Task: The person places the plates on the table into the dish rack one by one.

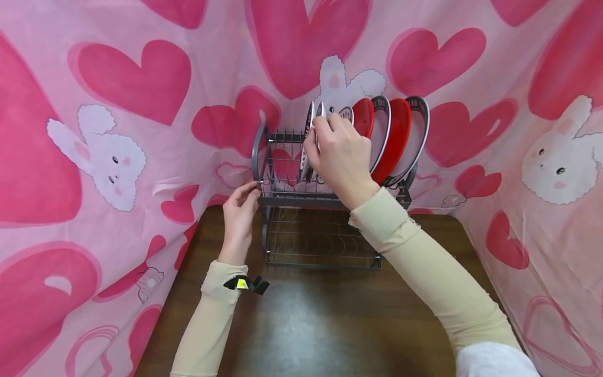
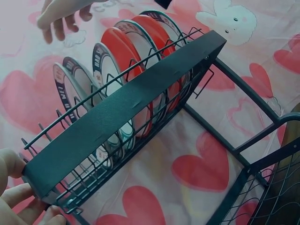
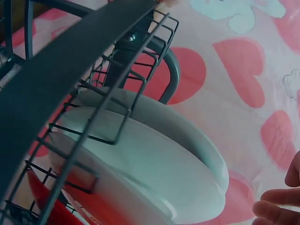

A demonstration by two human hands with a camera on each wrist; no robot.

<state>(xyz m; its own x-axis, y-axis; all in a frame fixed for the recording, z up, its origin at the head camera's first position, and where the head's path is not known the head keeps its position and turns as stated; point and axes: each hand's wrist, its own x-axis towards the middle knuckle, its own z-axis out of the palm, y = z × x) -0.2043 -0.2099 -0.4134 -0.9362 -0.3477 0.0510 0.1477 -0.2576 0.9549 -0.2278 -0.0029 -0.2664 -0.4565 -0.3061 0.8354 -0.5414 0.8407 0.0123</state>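
Observation:
A dark metal two-tier dish rack (image 1: 301, 201) holds several plates standing on edge in its upper tier. My left hand (image 1: 239, 217) grips the rack's left front corner, thumb and fingers around the end of the bar. Over the plates hovers my right hand (image 1: 341, 154), fingers loosely bent; in the left wrist view it shows apart from them with nothing held. Leftmost stand white plates with patterned rims (image 2: 58, 82). Red plates (image 1: 398, 136) alternate with patterned ones to the right. Smooth white plate backs (image 3: 154, 159) show in the right wrist view.
The rack's lower wire tier (image 1: 311, 235) sits over a brown wooden table (image 1: 301, 324). A pink cloth (image 1: 212, 68) with hearts and white rabbits hangs behind and on both sides. A black strap (image 1: 256, 284) sticks out from the left sleeve.

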